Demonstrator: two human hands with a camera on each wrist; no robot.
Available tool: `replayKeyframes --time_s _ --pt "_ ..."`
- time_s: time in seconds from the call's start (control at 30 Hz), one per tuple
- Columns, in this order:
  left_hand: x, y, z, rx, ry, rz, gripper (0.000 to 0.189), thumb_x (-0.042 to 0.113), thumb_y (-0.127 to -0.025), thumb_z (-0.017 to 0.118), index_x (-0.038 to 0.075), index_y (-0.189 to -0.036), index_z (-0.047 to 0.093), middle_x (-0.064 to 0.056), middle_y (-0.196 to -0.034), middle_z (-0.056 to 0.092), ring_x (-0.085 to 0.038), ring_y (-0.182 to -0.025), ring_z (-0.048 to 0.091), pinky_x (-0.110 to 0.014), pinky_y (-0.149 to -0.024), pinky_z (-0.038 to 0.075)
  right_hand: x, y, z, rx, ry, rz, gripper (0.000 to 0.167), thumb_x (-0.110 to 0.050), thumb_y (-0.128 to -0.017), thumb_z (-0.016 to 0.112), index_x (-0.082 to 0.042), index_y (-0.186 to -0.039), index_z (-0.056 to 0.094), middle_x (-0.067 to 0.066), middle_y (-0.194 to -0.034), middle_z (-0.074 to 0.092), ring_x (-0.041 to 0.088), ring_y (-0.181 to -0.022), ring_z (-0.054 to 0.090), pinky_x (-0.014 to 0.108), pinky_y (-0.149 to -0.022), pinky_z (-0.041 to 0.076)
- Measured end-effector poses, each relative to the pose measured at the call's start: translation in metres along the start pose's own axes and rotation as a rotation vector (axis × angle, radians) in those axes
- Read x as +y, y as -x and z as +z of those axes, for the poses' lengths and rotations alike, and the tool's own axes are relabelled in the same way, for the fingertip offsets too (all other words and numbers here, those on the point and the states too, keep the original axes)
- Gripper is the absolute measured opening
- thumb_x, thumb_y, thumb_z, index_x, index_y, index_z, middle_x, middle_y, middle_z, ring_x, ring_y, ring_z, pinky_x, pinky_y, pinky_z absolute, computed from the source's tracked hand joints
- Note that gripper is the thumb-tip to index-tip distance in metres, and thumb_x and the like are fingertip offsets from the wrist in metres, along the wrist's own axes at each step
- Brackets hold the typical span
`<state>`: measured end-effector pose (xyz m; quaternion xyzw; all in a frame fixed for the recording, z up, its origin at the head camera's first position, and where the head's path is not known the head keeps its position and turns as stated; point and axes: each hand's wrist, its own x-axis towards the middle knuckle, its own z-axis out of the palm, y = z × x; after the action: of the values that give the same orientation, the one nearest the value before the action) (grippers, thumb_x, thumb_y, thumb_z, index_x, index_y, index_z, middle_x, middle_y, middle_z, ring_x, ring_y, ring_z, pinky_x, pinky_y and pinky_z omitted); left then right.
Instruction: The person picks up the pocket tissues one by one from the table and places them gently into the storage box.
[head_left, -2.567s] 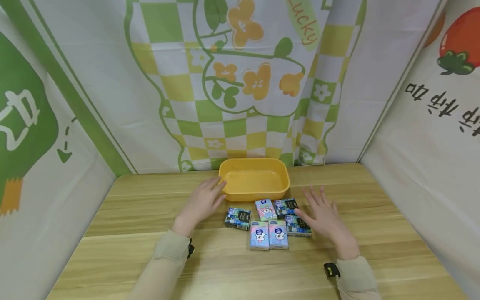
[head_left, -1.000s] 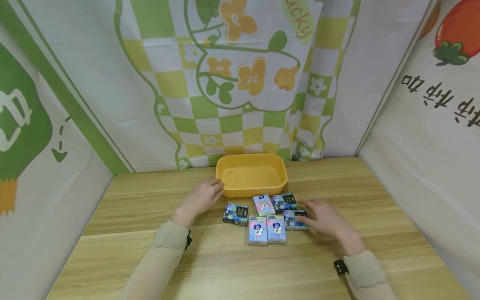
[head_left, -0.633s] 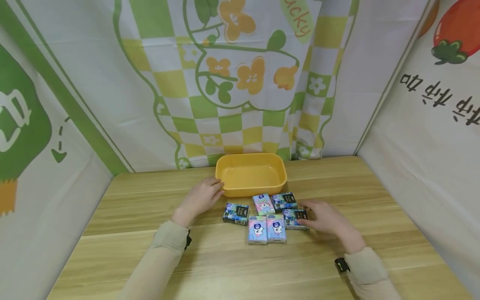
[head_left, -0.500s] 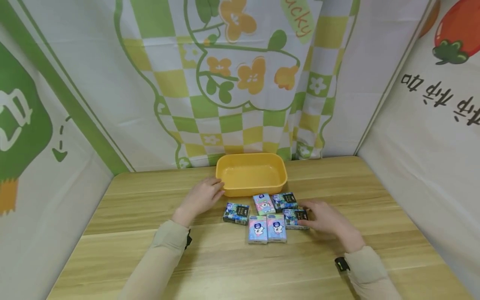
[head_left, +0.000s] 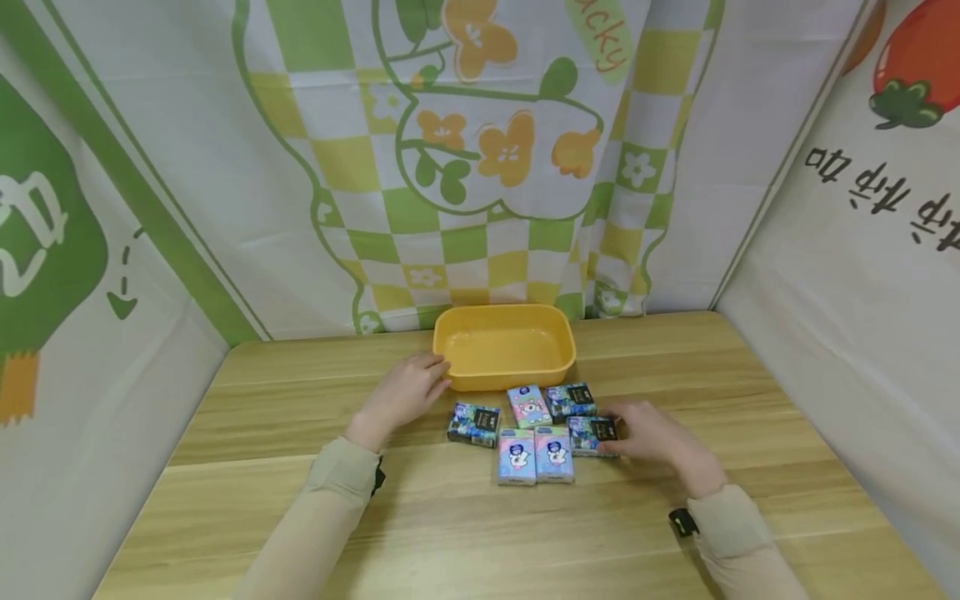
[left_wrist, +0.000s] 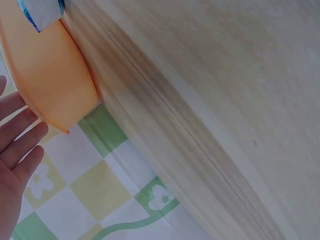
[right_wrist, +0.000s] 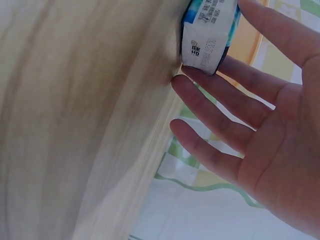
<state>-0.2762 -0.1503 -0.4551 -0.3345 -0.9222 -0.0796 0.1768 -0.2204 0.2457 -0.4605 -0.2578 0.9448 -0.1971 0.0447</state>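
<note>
- Pinching a blue-black tissue pack (head_left: 588, 435) on the wooden table (head_left: 465, 533): right hand (head_left: 652, 435).
- Well apart, the left hand (head_left: 405, 392) touches the rim of the yellow tub (head_left: 513, 382), fingers loosely straight.
- Between pinched pack and tub: a second blue-black pack (head_left: 570, 401); two cartoon packs (head_left: 517, 458) lie just beside.

Wood-grain table (head_left: 450, 525). Checked cloth (head_left: 472, 187) hangs behind its far edge; left wall (head_left: 146, 383) white, green-printed; right wall (head_left: 862, 342) white, tomato-printed.
</note>
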Motion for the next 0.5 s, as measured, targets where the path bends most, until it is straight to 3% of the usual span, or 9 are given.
replayKeyframes --time_s 0.5 --pt "0.001 0.0 -0.002 -0.022 0.004 -0.013 0.034 0.022 -0.093 0.062 0.0 -0.118 0.065 -0.018 -0.121 0.063 -0.033 -0.114 0.059 -0.046 -0.103 0.046 0.003 -0.011 -0.003 -0.118 -0.078 0.043 0.064 -0.036 -0.072 0.08 0.005 -0.117 0.061 0.009 -0.097 0.066 0.017 -0.083 0.061 0.034 -0.075 0.056"
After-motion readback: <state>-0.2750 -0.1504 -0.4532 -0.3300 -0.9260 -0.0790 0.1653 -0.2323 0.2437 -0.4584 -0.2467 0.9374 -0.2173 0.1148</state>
